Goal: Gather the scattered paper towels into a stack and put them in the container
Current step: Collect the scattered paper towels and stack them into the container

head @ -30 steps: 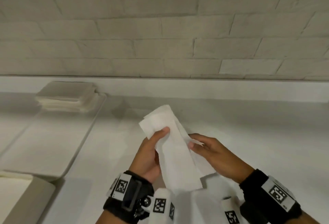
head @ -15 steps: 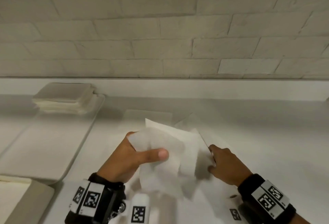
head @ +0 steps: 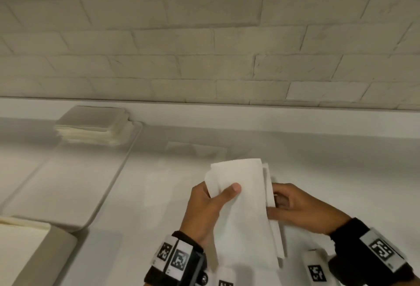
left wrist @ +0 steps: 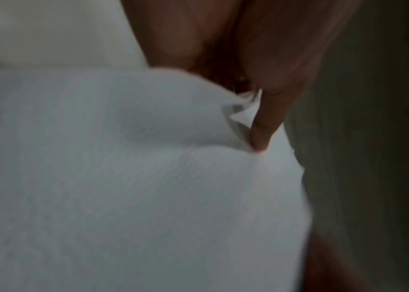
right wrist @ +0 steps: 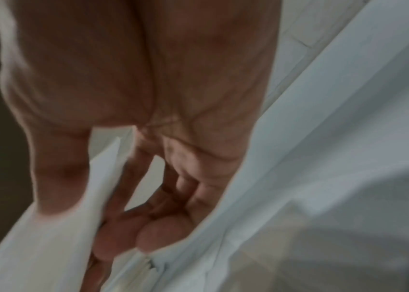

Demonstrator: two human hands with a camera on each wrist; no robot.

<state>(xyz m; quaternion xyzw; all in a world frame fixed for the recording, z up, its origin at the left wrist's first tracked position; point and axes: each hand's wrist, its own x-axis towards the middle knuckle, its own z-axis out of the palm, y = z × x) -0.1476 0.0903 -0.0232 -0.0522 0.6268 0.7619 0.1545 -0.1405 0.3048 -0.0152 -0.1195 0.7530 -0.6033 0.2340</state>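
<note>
1. Broadly, white worktop: smooth and pale. A sheet dropped here would be hard to spot against it. One faint flat sheet seems to lie beyond the hands, though blur makes that uncertain.
2. Shallow white rectangular tray, left: carries a squared pile of folded white towels at its far end. Whether this is the container cannot be told. A careless set-down could knock that pile askew.
3. Bundle of thin white paper towels, held above the worktop, long and loosely folded, edges uneven on its right side. Risk: limp layers sliding apart or creasing while being squared.
4. Left hand: thumb over the bundle's front, fingers behind, pinching it. A loosened thumb would let the front sheet droop.
5. Right hand: fingers curled, gripping the bundle's right edge. Pulling there could tear it.
</note>
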